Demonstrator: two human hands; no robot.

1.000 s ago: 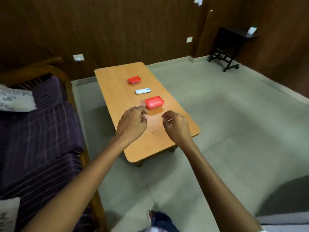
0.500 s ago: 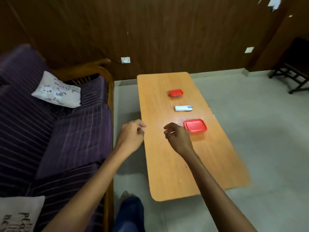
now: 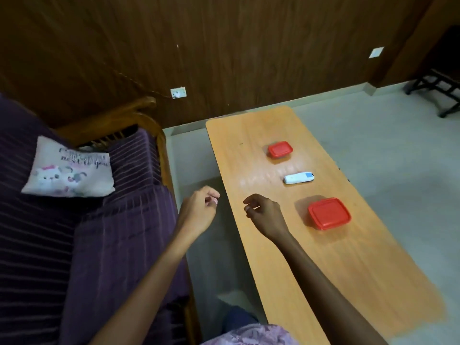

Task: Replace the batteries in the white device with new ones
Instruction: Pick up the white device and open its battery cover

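Note:
The white device (image 3: 298, 178) with a small blue patch lies flat on the low wooden table (image 3: 323, 265), between two boxes with red lids. The smaller red-lidded box (image 3: 280, 149) sits beyond it, the larger red-lidded box (image 3: 329, 213) nearer to me. My right hand (image 3: 265, 215) hovers over the table's left part, fingers loosely curled, holding nothing, well left of the larger box. My left hand (image 3: 199, 211) hangs over the gap between sofa and table, fingers curled in, nothing in it. No loose batteries are visible.
A purple striped sofa (image 3: 74, 232) with a wooden armrest (image 3: 139, 113) stands along the left, a printed cushion (image 3: 69, 170) on it. A narrow strip of grey floor (image 3: 206, 257) separates sofa and table. A dark stand (image 3: 438, 93) is at the far right by the wood-panelled wall.
My view has swung left and closer: the table now runs along the right and the sofa fills the left. Both hands stay raised and curled; the left has moved off the table.

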